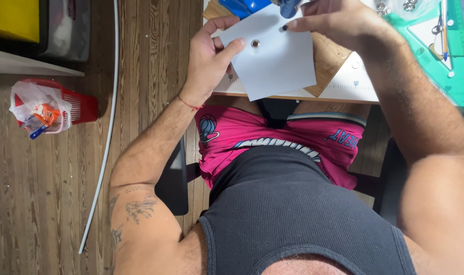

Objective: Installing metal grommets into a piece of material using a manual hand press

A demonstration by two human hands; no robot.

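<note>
A white sheet of paper (276, 58) with one metal eyelet (255, 44) set in it lies tilted over a wooden board (330, 61) at the desk's near edge. My left hand (210, 53) grips the sheet's left edge, thumb on top beside the eyelet. My right hand (334, 20) pinches a small dark round piece (284, 27) at its fingertips and presses it against the sheet's upper edge. A blue tool (257, 6) sits just beyond the sheet, partly cut off by the frame.
A green cutting mat (446, 66) with small metal parts and a pen-like tool lies at the right. On the wooden floor at the left stand a red basket (82, 107) holding a plastic bag, a yellow box (13, 19) and a white cable (107, 137).
</note>
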